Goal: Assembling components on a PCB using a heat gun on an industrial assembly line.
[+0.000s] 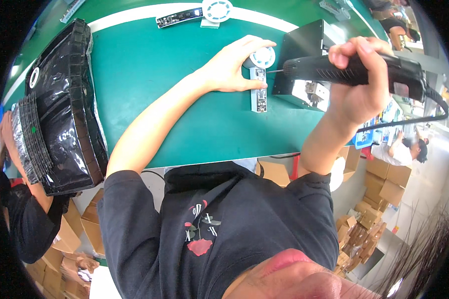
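The white-and-pale-blue round-headed device with an exposed circuit board (259, 74) is over the green worktop (199, 129), its long axis running away from the body, head far, handle nearer. The left hand's (232, 65) grip is partly closed around it, thumb on the handle. The right hand's (361, 74) grip is wrapped around a black corded power screwdriver (314, 70), bit pointing left at the handle; contact is unclear. A black metal box (304, 45) crowds the right side. A similar white round-headed device (184, 18) lies crosswise beyond, head rightward.
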The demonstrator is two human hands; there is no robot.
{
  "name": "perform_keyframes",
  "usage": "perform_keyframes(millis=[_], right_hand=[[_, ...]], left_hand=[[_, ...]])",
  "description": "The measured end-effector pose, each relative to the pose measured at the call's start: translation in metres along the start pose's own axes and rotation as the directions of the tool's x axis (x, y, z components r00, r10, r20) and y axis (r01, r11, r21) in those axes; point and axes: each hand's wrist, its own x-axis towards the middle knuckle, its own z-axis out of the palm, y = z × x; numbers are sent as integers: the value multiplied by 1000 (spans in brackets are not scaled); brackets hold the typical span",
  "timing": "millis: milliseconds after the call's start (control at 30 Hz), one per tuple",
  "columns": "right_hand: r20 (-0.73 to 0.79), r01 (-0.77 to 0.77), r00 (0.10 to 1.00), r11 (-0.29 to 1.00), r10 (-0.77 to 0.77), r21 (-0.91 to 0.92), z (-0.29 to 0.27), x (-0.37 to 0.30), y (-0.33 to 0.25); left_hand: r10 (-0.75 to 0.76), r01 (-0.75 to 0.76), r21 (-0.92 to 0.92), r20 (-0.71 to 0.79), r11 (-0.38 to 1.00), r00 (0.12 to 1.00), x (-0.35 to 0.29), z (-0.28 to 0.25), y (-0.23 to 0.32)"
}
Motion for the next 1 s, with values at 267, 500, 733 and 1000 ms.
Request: perform_keyframes(millis=[267, 500, 733, 1000], right_hand=[[-64, -106, 992, 992, 111, 73, 10, 0, 14], [-125, -117, 985, 993, 116, 1, 22, 0, 22], [19, -54, 998, 998, 53, 43, 24, -9, 25], [157, -92, 983, 995, 98, -45, 24, -12, 32]], left_hand=[[-11, 11, -26, 0, 1000, 1000, 1, -1, 2], [-38, 38, -36, 1, 999, 999, 0, -1, 0], [19, -20, -21, -27, 1000, 999, 3, 4, 0], [-9, 7, -62, -32, 998, 999, -3, 4, -1]])
